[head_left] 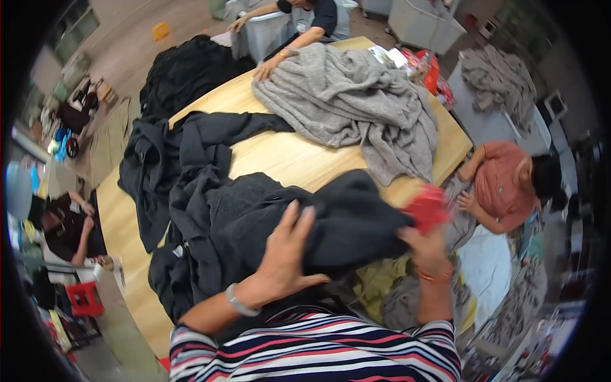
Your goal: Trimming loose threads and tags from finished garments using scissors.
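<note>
Black garment [356,216] lies partly on table [299,156], right end lifted. Left hand [286,254] spread against it; right hand [428,247] pinches its edge, blurred red thing [428,207] just beside, whether held cannot tell. If pinch loosens, lifted end may drop.

No legible text. I note one small white label [178,251] on the dark clothing [223,213], unreadable.

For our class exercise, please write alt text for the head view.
A person's left hand spreads against dark cloth on a pale wooden table; the right hand touches the cloth's edge, beside a blurred red thing. Grey fabric lies beyond, with a co-worker's hand at its edge.
</note>
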### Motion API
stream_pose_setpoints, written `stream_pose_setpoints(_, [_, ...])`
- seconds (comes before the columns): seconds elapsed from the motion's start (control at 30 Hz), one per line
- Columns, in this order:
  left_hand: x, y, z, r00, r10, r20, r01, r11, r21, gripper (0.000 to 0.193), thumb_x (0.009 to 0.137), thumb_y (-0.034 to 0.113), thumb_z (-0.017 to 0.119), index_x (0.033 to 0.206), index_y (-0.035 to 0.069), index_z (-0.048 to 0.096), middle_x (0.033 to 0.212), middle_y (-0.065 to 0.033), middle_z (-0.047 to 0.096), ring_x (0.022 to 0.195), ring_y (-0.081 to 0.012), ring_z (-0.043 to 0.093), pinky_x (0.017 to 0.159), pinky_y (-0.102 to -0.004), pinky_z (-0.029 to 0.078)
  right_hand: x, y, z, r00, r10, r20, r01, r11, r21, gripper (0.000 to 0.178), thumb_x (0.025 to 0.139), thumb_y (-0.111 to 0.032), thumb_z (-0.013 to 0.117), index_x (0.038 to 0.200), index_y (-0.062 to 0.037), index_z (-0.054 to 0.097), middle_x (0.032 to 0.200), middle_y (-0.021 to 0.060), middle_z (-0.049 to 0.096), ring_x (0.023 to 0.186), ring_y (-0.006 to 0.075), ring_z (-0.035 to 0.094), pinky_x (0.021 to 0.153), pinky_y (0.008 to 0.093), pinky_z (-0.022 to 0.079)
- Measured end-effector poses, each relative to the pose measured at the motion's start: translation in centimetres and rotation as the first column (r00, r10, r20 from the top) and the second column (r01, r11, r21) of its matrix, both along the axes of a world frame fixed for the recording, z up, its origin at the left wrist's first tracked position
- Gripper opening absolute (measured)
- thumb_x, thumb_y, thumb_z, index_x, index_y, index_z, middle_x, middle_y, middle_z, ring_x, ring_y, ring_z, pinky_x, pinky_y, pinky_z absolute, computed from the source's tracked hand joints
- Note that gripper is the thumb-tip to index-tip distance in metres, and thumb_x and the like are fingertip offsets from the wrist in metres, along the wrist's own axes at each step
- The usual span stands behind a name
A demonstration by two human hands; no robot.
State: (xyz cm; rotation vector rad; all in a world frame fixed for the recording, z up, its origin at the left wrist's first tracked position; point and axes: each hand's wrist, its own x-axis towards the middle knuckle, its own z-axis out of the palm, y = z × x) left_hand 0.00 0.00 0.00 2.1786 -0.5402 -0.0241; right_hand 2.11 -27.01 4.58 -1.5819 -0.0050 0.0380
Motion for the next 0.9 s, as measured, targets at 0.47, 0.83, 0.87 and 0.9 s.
stream_pose_setpoints(0.47, [8.9, -6.8, 15.3, 0.951, -0.039, 0.306, 0.287, 0.477, -0.831, 0.017, 0.08, 0.007, 0.063, 0.094, -0.003, 0.063, 0.086, -0.0093, 0.068, 0.085, -0.0089, 0.058, 0.073, -0.0301, 0.048, 0.7, -7.3, 14.1, 0.351, 0.022, 0.936, 0.84, 0.434, -0.325, 0.056, 0.094, -0.034, 0.053, 0.131, 0.0071, 0.045, 0.12, 0.0206, 0.058, 0.105, 0.0274, 0.062, 0.094, 0.0354, 0.048])
stream_pose_setpoints(0.83, [15.7, 29.2, 20.3, 0.967, 0.25, 0.046, 0.062, -0.054, -0.997, 0.02, 0.095, 0.015, 0.049, 0.101, 0.001, 0.063, 0.1, -0.0127, 0.068, 0.091, -0.0251, 0.065, 0.083, -0.0352, 0.055, 7.0, 1.7, 7.1, 0.94, -0.19, 0.283, 0.304, 0.843, -0.444, 0.038, 0.095, -0.024, 0.058, 0.119, 0.0062, 0.058, 0.093, 0.0094, 0.066, 0.059, 0.0079, 0.051, 0.052, 0.0206, 0.04])
stream_pose_setpoints(0.87, [14.0, 33.1, 18.7, 0.987, 0.117, 0.107, 0.099, 0.073, -0.992, 0.021, 0.095, 0.016, 0.05, 0.102, 0.001, 0.063, 0.099, -0.0112, 0.068, 0.09, -0.0231, 0.065, 0.082, -0.034, 0.055, 6.7, 3.0, 7.1, 0.972, -0.112, 0.207, 0.186, 0.905, -0.382, 0.037, 0.095, -0.025, 0.058, 0.116, 0.0061, 0.059, 0.092, 0.0094, 0.067, 0.057, 0.0064, 0.052, 0.051, 0.019, 0.039])
stream_pose_setpoints(0.9, [12.2, 36.0, 17.8, 0.988, -0.027, 0.152, 0.154, 0.19, -0.97, 0.021, 0.095, 0.017, 0.051, 0.102, 0.001, 0.063, 0.098, -0.0097, 0.068, 0.089, -0.021, 0.066, 0.081, -0.0328, 0.054, 6.4, 3.8, 6.9, 0.99, -0.028, 0.139, 0.069, 0.951, -0.303, 0.037, 0.095, -0.026, 0.058, 0.113, 0.006, 0.06, 0.091, 0.0093, 0.068, 0.054, 0.0049, 0.052, 0.05, 0.0175, 0.039])
